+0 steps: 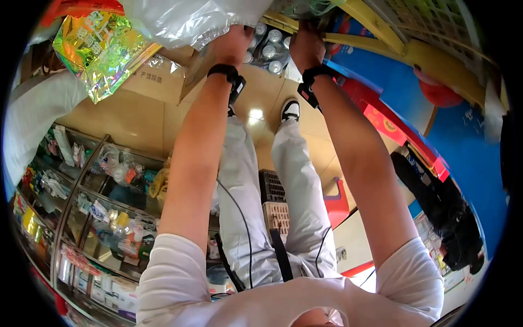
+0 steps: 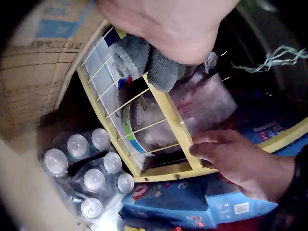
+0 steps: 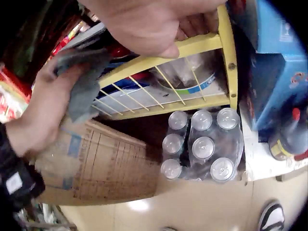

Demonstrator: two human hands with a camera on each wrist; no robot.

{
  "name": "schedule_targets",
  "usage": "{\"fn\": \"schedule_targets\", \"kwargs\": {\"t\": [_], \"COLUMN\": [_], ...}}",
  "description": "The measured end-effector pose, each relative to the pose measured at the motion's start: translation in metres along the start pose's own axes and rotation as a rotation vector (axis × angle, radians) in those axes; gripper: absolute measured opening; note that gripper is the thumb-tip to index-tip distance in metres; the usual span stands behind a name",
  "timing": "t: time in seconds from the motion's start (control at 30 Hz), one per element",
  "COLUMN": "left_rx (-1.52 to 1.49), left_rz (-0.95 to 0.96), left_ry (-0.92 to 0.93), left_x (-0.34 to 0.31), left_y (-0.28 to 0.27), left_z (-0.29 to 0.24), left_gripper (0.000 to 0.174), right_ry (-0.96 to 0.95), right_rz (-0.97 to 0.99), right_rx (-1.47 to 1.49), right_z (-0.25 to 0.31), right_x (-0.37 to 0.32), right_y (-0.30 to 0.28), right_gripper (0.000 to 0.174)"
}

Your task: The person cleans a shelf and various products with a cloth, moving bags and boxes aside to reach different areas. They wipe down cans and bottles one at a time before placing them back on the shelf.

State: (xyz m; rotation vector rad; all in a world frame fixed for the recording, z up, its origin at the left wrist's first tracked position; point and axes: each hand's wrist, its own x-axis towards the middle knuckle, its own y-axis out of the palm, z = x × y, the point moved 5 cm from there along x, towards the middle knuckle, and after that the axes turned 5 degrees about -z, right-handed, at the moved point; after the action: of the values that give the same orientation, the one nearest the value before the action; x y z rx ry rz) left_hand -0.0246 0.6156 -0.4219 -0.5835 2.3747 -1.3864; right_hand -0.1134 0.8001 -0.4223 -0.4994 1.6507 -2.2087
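My left hand [image 1: 234, 43] holds a grey cloth [image 3: 86, 79] at the rail of a yellow wire rack [image 2: 126, 113]. The cloth [image 2: 166, 70] hangs in two thick folds below that hand in the left wrist view. My right hand [image 2: 240, 161] grips the rack's yellow rail near its corner, fingers curled over the bar. Inside the rack, behind the thin wires, lie a clear plastic bag [image 2: 209, 103] and a round container with a green and blue band [image 2: 130, 125].
A plastic-wrapped pack [image 3: 204, 144] with several round silvery tops stands on the floor below the rack. Beside it is a cardboard box [image 3: 115, 163]. Blue boxes [image 3: 276, 89] and a dark bottle with a red cap [image 3: 288, 134] are on the right. Glass shelves [image 1: 103, 201] hold small goods.
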Motion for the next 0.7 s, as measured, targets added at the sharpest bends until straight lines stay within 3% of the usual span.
{"fn": "schedule_targets", "kwargs": {"t": [0.03,0.1,0.13,0.17,0.2,0.27,0.33,0.4,0.47,0.53,0.57,0.6,0.63,0.67,0.7], "left_rx": [-0.142,-0.068,0.002,0.04,0.046,-0.293,-0.347,-0.344,-0.319,0.027,-0.013,-0.292,-0.141,0.01,-0.02], "left_rz": [-0.33,-0.362,-0.373,-0.132,-0.138,-0.316,-0.4,-0.275,-0.269,-0.007,-0.088,-0.306,-0.252,-0.191,-0.24], "left_ry": [0.156,0.072,-0.001,-0.152,-0.163,-0.184,-0.128,-0.039,0.034,0.065,0.047,0.043,-0.031,-0.108,-0.178], "left_x": [0.006,0.009,0.006,0.001,-0.002,-0.014,-0.015,-0.015,-0.009,0.006,0.016,0.025,0.023,0.016,0.009], "left_y": [0.005,0.029,0.04,0.042,0.054,0.068,0.062,0.068,0.057,0.057,0.062,0.093,0.083,0.072,0.079], "left_z": [0.0,0.003,0.001,-0.011,-0.013,-0.021,-0.041,-0.052,-0.045,-0.02,0.006,0.041,0.034,0.022,0.013], "left_gripper": [0.045,0.046,0.047,0.048,0.048,0.044,0.04,0.037,0.037,0.036,0.038,0.042,0.032,0.042,0.033], "right_ry": [0.007,0.029,0.021,-0.023,-0.07,-0.098,-0.121,-0.112,-0.14,-0.239,-0.247,-0.232,-0.214,-0.217,-0.199], "right_rz": [0.023,0.073,0.084,0.065,0.04,0.042,0.044,0.202,0.197,0.1,0.102,0.119,0.144,0.153,0.184], "right_rx": [-0.033,-0.049,-0.047,-0.052,-0.056,-0.064,-0.076,-0.153,-0.162,-0.145,-0.145,-0.161,-0.177,-0.177,-0.168], "right_z": [-0.002,-0.001,0.001,0.001,0.003,0.001,-0.001,-0.003,-0.005,-0.008,-0.007,-0.005,-0.004,-0.002,-0.001], "right_x": [0.001,0.0,-0.003,-0.006,-0.005,-0.005,-0.003,0.001,0.002,0.001,0.002,0.006,0.007,0.006,0.006], "right_y": [0.005,0.008,0.005,0.004,0.004,0.004,0.004,0.009,0.009,0.011,0.009,0.006,0.005,0.005,0.006], "right_gripper": [0.029,0.022,0.022,0.022,0.021,0.02,0.019,0.017,0.013,0.011,0.011,0.011,0.011,0.011,0.011]}}
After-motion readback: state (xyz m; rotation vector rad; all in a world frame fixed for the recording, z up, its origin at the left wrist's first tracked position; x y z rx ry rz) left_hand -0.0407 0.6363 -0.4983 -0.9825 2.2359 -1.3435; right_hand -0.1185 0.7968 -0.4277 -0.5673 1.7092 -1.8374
